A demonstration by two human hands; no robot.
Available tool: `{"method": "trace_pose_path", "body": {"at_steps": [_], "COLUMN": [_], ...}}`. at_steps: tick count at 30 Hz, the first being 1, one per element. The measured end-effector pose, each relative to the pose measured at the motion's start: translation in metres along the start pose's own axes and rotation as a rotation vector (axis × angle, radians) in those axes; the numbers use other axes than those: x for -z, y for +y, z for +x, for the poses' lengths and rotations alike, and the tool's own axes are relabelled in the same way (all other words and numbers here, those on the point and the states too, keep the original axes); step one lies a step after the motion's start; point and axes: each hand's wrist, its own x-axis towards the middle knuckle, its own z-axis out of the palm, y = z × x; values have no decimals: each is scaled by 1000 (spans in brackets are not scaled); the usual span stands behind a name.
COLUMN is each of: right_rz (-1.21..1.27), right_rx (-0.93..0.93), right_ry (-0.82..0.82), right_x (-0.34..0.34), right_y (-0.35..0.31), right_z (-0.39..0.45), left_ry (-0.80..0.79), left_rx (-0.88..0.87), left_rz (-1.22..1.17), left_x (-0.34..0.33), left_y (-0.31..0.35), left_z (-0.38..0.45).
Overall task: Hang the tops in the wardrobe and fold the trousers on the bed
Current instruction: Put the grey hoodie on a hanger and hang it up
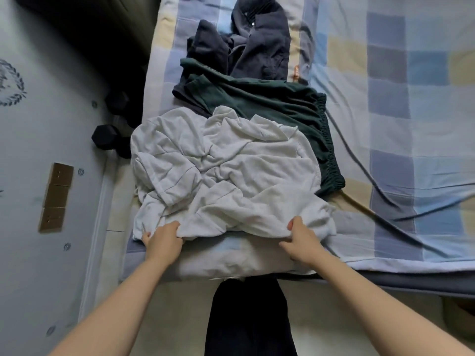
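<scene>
The left hand [164, 240] and the right hand [299, 241] each pinch the near edge of the crumpled white garment [226, 176] lying on the bed [385, 124], so sorting has only begun, and next it probably needs lifting and shaking open.

A crumpled white knit top [226, 170] lies at the near edge of the checked blue bed [411, 124]. Beyond it, partly beneath, lie dark green elastic-waisted trousers [270, 101], then rumpled navy garments [254, 44] farther up.
</scene>
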Motion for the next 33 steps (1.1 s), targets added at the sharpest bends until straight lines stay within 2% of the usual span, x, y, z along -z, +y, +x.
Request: {"method": "trace_pose_path", "body": {"at_steps": [4,13,15,18,20,23,25,28,31,33], "right_rz": [70,300,302,122,92,4,0,225,375,555], "right_rx": [-29,-11,-9,-21,108,480,546,440,367,320], "right_ry": [75,242,251,312,367,493,540,497,541,596], "right_x": [23,73,86,104,113,124,133,148,152,154], "right_y": [-7,-49,-59,-75,-95,-138,-161,-172,-164,-161], "right_z": [-40,-143,-163,-193,-217,-243,-250,-260,-264,-271], "left_ry": [70,250,283,317,297,230,228,229,56,-35], "left_rx": [-163,-243,-325,-487,-606,-825,-931,-929,-820,-699], "left_rz": [-329,-784,-818,-811,-800,-706,-709,-883,-966,-891], "left_x": [33,138,165,203,226,246,256,268,269,261], "left_y": [1,36,50,72,88,116,131,138,128,113], "left_z": [-28,-108,-131,-165,-190,-222,-244,-262,-250,-233]}}
